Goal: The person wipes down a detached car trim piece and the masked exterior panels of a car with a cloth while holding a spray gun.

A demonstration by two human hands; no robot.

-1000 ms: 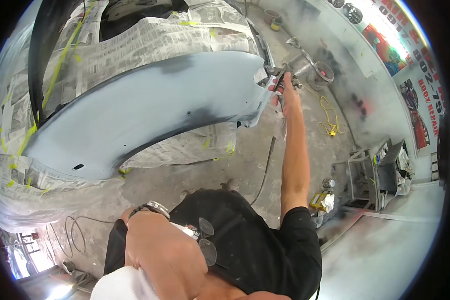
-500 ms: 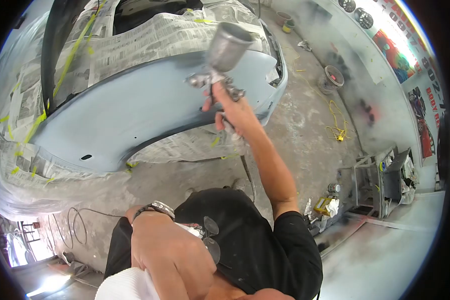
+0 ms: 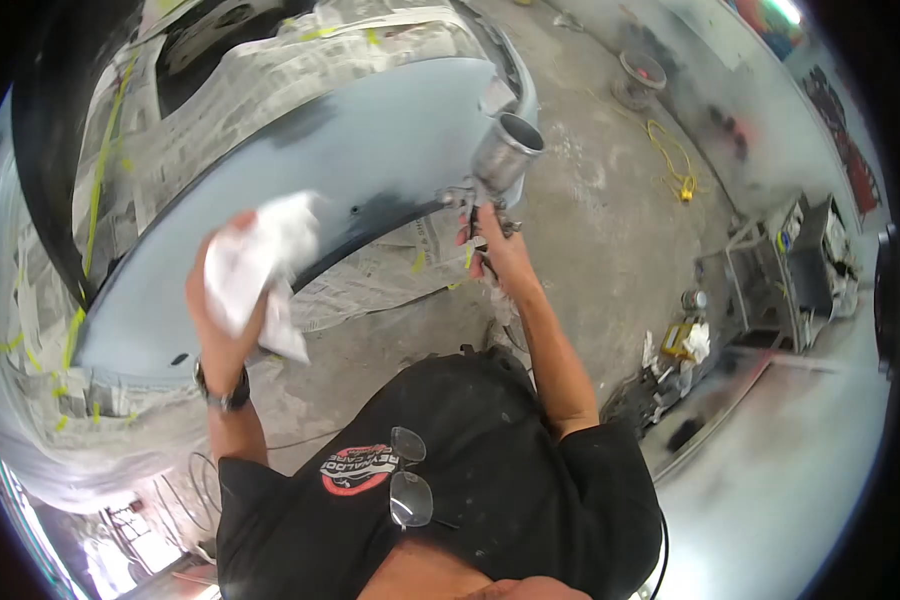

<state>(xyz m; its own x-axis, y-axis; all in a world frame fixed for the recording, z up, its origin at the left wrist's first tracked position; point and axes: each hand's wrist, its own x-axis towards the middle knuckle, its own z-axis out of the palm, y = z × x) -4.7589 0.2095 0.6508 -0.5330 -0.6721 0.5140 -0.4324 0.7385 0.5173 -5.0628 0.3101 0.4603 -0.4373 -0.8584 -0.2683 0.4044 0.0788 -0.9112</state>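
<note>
A white cloth [image 3: 260, 262], blurred by motion, is in my left hand [image 3: 215, 300], in front of the lower left part of a grey car fender [image 3: 270, 160]. My right hand [image 3: 500, 250] is wrapped round the handle of a metal spray gun [image 3: 500, 165], whose open-topped cup tilts to the right. The gun is near the fender's right end, above the floor side of the wheel arch. Darker grey patches show on the fender's top edge and by the arch.
Newspaper [image 3: 370, 275] and yellow-green tape cover the car around the fender. A bucket [image 3: 640, 80] and yellow cord [image 3: 685, 185] lie along the wall. At the right stands a metal stand [image 3: 770, 270] near a yellow can [image 3: 678, 338]. A hose coils at lower left.
My left hand has moved from near my chest up and forward to the fender with the white cloth. The spray gun has swung from the fender's right end across it, then lower. The view has shifted.
</note>
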